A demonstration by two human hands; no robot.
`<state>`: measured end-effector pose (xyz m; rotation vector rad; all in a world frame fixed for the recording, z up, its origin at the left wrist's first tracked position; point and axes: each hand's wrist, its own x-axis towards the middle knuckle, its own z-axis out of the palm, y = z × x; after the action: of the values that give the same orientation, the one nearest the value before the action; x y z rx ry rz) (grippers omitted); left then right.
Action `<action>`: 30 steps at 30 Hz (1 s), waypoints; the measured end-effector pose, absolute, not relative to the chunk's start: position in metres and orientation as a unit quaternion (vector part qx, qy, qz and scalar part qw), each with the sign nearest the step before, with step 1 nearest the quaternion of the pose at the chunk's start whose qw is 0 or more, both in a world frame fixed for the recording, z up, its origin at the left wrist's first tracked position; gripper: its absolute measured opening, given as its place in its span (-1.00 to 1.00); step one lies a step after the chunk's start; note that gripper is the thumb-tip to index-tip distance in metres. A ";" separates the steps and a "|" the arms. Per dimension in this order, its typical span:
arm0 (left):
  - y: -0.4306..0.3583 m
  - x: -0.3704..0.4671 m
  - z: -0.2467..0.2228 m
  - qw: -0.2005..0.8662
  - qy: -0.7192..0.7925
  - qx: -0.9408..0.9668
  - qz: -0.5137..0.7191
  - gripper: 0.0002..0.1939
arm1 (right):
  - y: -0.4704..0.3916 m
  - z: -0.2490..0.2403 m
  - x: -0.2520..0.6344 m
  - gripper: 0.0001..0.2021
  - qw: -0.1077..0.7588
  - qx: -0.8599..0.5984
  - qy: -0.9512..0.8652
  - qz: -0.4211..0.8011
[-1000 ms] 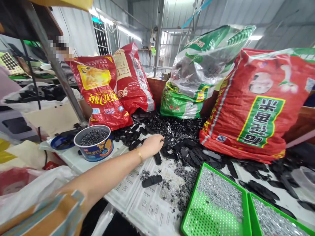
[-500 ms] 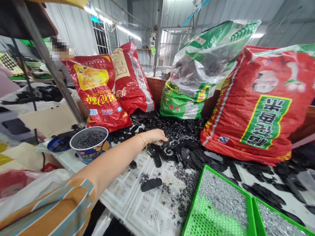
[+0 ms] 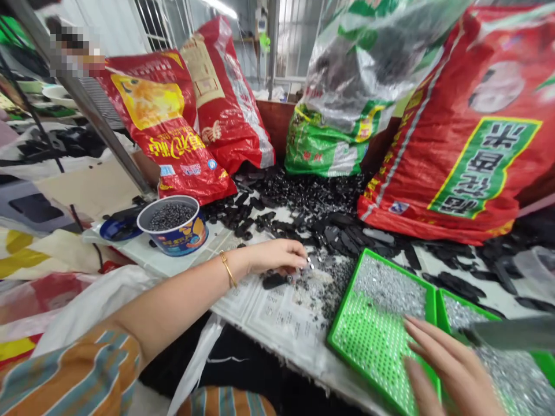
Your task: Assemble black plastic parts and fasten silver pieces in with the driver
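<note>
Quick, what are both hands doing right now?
Left hand: fingers curled, can't tell if it's holding anything.
Right hand: open, over a green tray.

The tray (image 3: 368, 338) is green, its bits (image 3: 388, 286) silver, the sleeve (image 3: 82, 370) striped orange-and-blue.

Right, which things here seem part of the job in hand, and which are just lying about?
Apparently in the job:
Shiny bits by the left hand
Black strip under that hand
Green tray by the right hand

Apparently just lying about:
Large red sack, far right
Green-and-white sack
Blue tub, though possibly in use
</note>
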<state>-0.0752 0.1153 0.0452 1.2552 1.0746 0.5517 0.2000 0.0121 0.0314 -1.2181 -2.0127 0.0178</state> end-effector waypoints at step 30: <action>0.007 -0.079 -0.003 0.709 0.502 0.135 0.477 -0.78 | 0.135 0.002 0.100 -0.86 0.027 -0.589 -0.807 0.002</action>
<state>-0.0791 0.0072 -0.0033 0.2999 1.1145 1.0582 0.1000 0.1348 0.0017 -1.8209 -2.4938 0.0047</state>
